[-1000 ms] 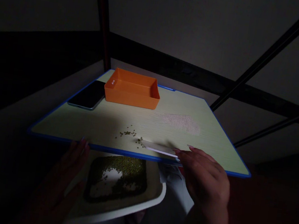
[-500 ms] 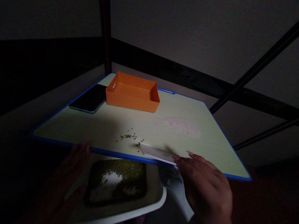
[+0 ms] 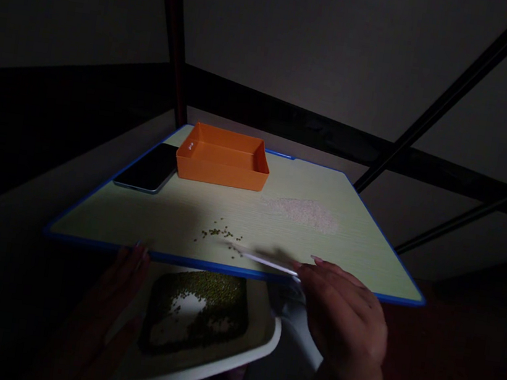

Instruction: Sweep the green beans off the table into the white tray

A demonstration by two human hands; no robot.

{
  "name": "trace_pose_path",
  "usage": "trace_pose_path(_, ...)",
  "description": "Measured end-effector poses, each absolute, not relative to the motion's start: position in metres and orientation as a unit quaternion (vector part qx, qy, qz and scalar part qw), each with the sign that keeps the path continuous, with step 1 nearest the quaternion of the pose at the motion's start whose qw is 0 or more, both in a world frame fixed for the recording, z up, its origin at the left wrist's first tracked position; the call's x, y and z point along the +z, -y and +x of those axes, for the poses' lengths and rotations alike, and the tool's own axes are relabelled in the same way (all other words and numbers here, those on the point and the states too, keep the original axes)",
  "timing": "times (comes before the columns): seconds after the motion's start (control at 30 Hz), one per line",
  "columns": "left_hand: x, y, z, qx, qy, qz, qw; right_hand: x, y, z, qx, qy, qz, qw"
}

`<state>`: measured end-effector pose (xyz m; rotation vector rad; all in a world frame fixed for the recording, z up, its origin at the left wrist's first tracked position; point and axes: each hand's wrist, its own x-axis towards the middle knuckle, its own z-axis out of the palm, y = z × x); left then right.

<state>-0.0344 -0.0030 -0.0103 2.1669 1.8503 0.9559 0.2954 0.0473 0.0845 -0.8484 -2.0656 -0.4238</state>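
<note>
A thin, flat white strip [image 3: 267, 262] is pinched in my right hand [image 3: 344, 314], its kind unclear. Its far end lies among a few small green beans [image 3: 222, 232] scattered near the front of the board [image 3: 174, 223]. My left hand [image 3: 121, 291], dim in shadow, has its fingers stretched out by the board's front edge and its thumb apart, over the left side of a white tray [image 3: 255, 355]. More green beans [image 3: 212, 287] lie in that tray, below the board's edge. The tray's left rim is hidden by the hand.
An orange box [image 3: 222, 175] stands at the back of the blue-edged board. Left of it lies a dark phone [image 3: 148, 167]. A patch of pale grains [image 3: 306, 212] spreads on the board's right half. Panelled walls [image 3: 291, 45] rise behind and to the side.
The white strip has tilted in my right hand, from showing its flat face to nearly edge-on. The right hand has shifted slightly left. My left hand is almost unchanged.
</note>
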Motion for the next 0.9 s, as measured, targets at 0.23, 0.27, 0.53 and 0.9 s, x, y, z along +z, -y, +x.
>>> trace_pose_path(0.23, -0.011, 0.001, -0.035, 0.315, -0.609, 0.728, 0.027, 0.081, -0.059, 0.298, -0.201, 0.822, -0.347, 0.405)
trace_pose_path(0.27, -0.011, 0.001, -0.035, 0.311, -0.612, 0.727, 0.028, 0.081, -0.06, 0.298, -0.195, 0.825, -0.342, 0.405)
trace_pose_path(0.53, -0.008, 0.001, -0.034, 0.309, -0.614, 0.725, 0.031, 0.085, -0.057, 0.298, -0.152, 0.836, -0.326, 0.414)
trace_pose_path(0.9, -0.008, 0.002, -0.034, 0.313, -0.6, 0.736, 0.016, 0.087, -0.055, 0.303, -0.119, 0.835, -0.328, 0.425)
